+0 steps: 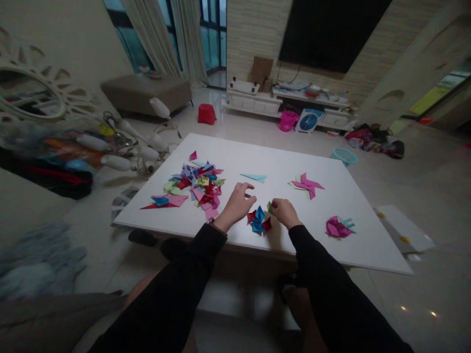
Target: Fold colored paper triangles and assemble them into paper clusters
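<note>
A small red and blue folded paper piece [259, 220] lies near the front edge of the white table [360, 235], between my hands. My left hand [237, 204] hovers just left of it, fingers loosely curled and apart, holding nothing. To the right, my right hand [284, 212] is closed, pinching a small green folded paper [270, 207] at its fingertips. A heap of coloured folded papers [200, 184] lies to the left of my left hand.
On the table also lie a light blue triangle [254, 177], a pink and green pinwheel [306, 185], a pink and teal crumpled piece [338, 227] and red-pink pieces [165, 201]. On the floor are a red stool [206, 113], a teal basin [344, 156] and clutter at left.
</note>
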Demonstrator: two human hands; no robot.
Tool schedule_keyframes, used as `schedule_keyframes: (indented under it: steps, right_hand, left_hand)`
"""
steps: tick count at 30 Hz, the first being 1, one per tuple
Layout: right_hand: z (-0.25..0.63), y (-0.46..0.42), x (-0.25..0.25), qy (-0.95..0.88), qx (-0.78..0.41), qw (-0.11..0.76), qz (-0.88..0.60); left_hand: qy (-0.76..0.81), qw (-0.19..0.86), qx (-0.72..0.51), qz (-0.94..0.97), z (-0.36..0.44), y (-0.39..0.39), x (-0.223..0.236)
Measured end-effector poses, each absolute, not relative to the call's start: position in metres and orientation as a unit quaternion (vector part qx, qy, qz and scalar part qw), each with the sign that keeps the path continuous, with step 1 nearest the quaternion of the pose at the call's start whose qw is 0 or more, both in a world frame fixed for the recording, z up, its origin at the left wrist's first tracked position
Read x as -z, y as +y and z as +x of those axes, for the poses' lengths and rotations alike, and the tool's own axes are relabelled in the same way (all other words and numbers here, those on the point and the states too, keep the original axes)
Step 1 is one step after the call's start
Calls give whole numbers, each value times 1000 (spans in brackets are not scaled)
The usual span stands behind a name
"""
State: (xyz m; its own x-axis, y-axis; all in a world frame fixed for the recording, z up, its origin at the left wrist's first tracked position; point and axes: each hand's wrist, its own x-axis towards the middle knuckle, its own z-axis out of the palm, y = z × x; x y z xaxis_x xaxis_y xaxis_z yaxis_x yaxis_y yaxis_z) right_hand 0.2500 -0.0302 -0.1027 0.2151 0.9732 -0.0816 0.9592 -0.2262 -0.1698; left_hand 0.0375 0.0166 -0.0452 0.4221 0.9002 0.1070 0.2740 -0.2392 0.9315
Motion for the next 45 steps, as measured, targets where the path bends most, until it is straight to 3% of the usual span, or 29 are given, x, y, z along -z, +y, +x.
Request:
schedule_keyframes:
  steps: [15,27,34,39,45]
  right_hand:
    - [233,-25,99,-613,-112,-12,-782]
    - [168,-52,49,-722,-52,197,-661]
    - [162,-66,44,-737,-66,175,-650]
    - [165,-69,43,-726,-74,176,-661]
    - [167,-76,35,-726,-92,165,-661]
  left_hand:
    - [413,431,-334,729,16,18,36]
    - [383,423,-312,760,19,14,36]
    - [377,416,-293,774,16,17,38]
    - [440,421,-261,749,8,33,50]
    - [596,450,-383,544,-34,81,70]
